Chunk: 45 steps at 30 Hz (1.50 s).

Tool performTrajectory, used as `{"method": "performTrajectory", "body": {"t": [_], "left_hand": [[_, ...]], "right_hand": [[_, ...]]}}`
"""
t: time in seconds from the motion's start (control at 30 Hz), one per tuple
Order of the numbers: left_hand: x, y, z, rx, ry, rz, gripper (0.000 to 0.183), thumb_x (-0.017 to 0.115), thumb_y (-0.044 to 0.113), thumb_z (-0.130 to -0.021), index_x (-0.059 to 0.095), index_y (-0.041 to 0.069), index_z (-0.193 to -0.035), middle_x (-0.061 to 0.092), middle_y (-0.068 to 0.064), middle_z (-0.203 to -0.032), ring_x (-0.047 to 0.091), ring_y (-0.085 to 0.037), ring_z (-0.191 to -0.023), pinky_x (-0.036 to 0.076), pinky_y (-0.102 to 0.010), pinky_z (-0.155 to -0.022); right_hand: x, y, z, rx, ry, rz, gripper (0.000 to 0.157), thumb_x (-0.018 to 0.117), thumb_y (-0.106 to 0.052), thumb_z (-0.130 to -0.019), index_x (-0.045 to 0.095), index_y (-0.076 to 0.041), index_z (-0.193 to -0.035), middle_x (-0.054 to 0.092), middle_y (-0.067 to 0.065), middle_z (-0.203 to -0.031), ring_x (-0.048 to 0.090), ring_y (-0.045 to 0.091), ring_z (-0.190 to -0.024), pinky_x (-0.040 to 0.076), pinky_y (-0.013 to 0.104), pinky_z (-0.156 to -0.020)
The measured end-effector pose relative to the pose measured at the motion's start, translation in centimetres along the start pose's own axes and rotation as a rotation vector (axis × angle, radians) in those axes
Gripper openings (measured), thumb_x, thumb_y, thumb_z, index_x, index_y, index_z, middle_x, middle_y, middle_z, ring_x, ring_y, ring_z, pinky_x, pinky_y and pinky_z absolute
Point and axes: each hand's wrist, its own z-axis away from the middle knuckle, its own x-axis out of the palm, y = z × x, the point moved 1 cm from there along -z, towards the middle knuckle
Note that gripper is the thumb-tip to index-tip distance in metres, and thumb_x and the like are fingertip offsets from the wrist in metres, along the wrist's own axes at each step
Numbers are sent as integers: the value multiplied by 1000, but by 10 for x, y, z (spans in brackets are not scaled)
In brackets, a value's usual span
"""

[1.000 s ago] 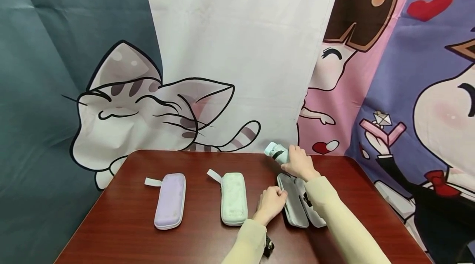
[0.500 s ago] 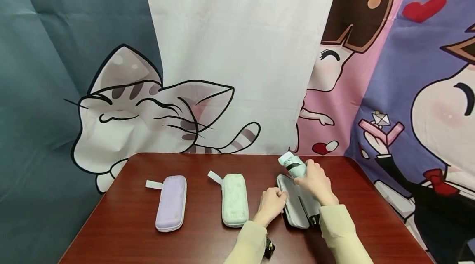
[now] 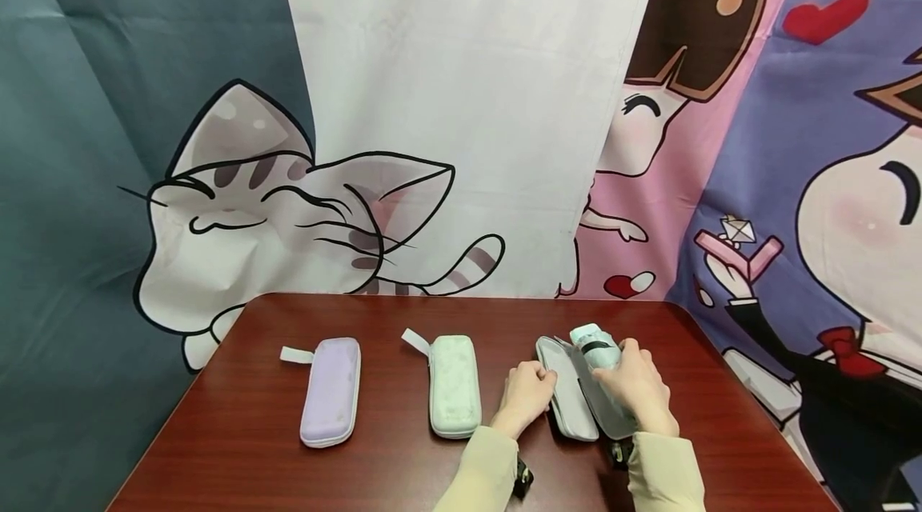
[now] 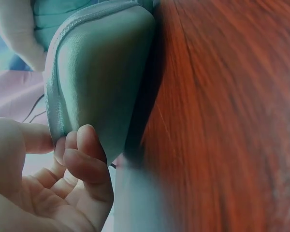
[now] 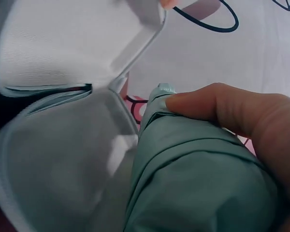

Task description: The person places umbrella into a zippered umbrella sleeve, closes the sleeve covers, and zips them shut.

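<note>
An unzipped grey-green zip case [image 3: 567,396] lies spread open at the right of the table. My left hand [image 3: 526,396] pinches the rim of its left half between thumb and fingers; the left wrist view shows the fingertips on the zipper edge [image 4: 53,104]. In my right hand [image 3: 639,388] is a folded mint-green compact umbrella [image 3: 599,346], a dark band around it near its far end. The right wrist view shows the thumb along the umbrella [image 5: 198,179], which overlaps the case's right half [image 5: 72,150]. Part of that half is hidden behind the hand.
A closed pale green case [image 3: 455,388] with a white strap lies left of my left hand. Farther left lies a closed lilac case [image 3: 331,392]. The brown wooden table [image 3: 238,432] ends at the back against a printed cartoon curtain [image 3: 461,96].
My right hand has brought the umbrella from the table's back edge nearer and to the right, down over the case's right half. My left hand stays on the case rim.
</note>
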Motion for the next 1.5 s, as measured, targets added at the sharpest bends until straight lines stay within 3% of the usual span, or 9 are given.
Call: {"method": "performTrajectory", "body": {"t": [0.2, 0.7, 0.93, 1.27, 1.5], "left_hand": [[1, 2, 0, 5, 5, -1, 31, 61, 23, -91, 53, 20, -61, 48, 11, -40, 50, -4, -37, 42, -25, -51], [3, 2, -1, -1, -26, -7, 31, 59, 26, -93, 55, 22, -63, 49, 12, -42, 51, -5, -37, 42, -26, -50], [1, 3, 0, 17, -29, 0, 30, 59, 23, -93, 54, 21, -64, 50, 11, -45, 52, -4, -38, 41, -25, -49], [-1, 3, -2, 5, -38, -7, 29, 60, 24, -94, 56, 20, -65, 51, 10, -43, 51, -5, -37, 41, -26, -49], [-3, 3, -3, 12, -38, -4, 29, 60, 23, -95, 58, 20, -66, 51, 8, -43, 51, -7, -37, 41, -26, -49]], "right_hand": [[2, 3, 3, 13, -5, 8, 69, 72, -29, -78, 40, 4, -130, 50, 25, -102, 54, 35, -83, 42, 53, -66], [19, 14, 1, 44, -4, 12, 75, 71, -29, -79, 36, 0, -140, 46, 32, -113, 52, 47, -99, 41, 62, -72], [26, 18, -1, 42, -13, -26, 78, 71, -27, -79, 34, 1, -142, 43, 33, -113, 51, 48, -98, 43, 60, -72], [31, 28, -2, -38, -27, -2, 78, 74, -24, -81, 34, 5, -141, 42, 35, -113, 51, 51, -97, 43, 63, -76], [34, 35, -5, -93, -36, 13, 81, 74, -28, -83, 31, 6, -143, 39, 35, -115, 37, 53, -107, 38, 63, -77]]}}
